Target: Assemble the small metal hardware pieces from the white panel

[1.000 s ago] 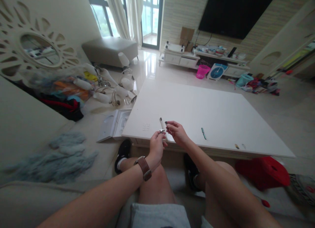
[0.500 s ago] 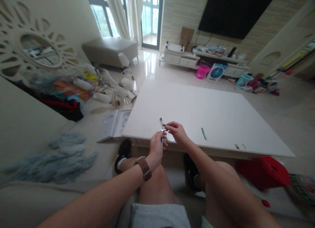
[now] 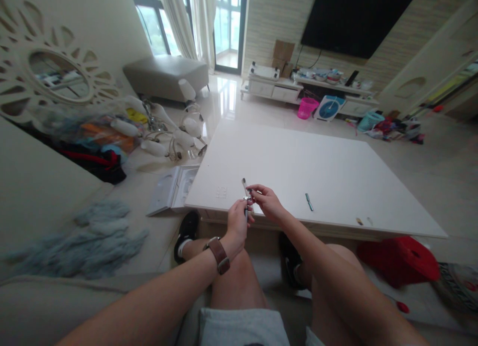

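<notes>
My left hand (image 3: 237, 222), with a brown watch on its wrist, is closed around a small metal tool (image 3: 244, 186) whose thin end sticks up above the fingers. My right hand (image 3: 266, 202) pinches a tiny dark piece at the tool's top, fingertips touching the left hand's. Both hands hover over the near edge of a large white table (image 3: 317, 172). A small green stick (image 3: 308, 201) lies on the table to the right of my hands. My bare knees show below.
A white tray (image 3: 170, 189) lies on the floor left of the table, beyond it a chandelier with white shades (image 3: 164, 132). A red stool (image 3: 403, 259) sits at the right. A blue-grey rug (image 3: 85, 236) lies at the left. A TV cabinet (image 3: 298, 89) stands at the back.
My right hand has come a little left and down onto the top of the tool, so the fingertips of both hands meet. The left hand has barely moved.
</notes>
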Demonstrator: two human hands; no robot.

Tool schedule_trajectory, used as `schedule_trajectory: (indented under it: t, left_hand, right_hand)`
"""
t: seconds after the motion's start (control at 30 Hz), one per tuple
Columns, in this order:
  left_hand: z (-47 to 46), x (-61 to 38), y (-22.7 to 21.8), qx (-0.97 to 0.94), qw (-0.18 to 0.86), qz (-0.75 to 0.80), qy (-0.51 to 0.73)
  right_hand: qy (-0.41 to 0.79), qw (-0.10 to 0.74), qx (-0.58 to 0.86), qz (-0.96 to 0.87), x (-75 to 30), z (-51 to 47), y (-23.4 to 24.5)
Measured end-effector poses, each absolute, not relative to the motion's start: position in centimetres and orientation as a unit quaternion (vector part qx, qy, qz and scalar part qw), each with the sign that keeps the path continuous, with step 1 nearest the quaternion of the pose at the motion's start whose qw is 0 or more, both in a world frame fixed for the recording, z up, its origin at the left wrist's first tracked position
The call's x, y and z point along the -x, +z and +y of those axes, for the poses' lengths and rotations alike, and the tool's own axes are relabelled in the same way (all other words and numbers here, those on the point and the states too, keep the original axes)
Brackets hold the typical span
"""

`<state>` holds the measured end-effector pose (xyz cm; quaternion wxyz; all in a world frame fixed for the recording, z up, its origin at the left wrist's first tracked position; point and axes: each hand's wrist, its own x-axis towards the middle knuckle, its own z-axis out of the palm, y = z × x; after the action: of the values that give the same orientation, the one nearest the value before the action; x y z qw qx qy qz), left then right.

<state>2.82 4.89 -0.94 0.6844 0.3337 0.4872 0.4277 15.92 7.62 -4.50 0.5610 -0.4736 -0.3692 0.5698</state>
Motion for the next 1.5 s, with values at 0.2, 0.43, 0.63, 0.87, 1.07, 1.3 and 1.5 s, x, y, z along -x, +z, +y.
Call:
schedule_trajectory:
  t: [0.2,0.43,0.63,0.87,1.07,1.3,1.5]
  left_hand:
    - [4.8,-2.8,-0.8,-0.343,0.678,0.492,0.424]
    - [4.8,-2.8,-0.8,-0.347,0.674,0.499,0.420]
    - [4.8,-2.7,-0.7,-0.344,0.677,0.495,0.422]
    - [4.8,-2.8,-1.0,-0.341,0.681,0.489,0.425]
    - [4.8,-2.8,-1.0,-0.335,0.687,0.481,0.430]
    - [4.9,-2.9,-1.2,-0.338,0.683,0.480,0.435]
    - [4.9,-2.9,-1.1,-0.336,0.675,0.478,0.450]
  right_hand:
    - [0.574,0.592,0.467,-0.319,-15.7,7.6,-4.4]
    - [0.557,0.603,0.487,-0.298,-15.6,7.8,-4.5]
    - [0.580,0.627,0.442,-0.274,-15.3,7.8,-3.9]
    - [0.600,0.616,0.421,-0.287,-15.1,7.3,-3.6]
    - [0.617,0.606,0.418,-0.279,-15.0,7.2,-3.4]
    - [0.640,0.599,0.394,-0.276,-14.9,6.8,-2.7]
    - [0.656,0.596,0.373,-0.274,-14.9,6.7,-3.2]
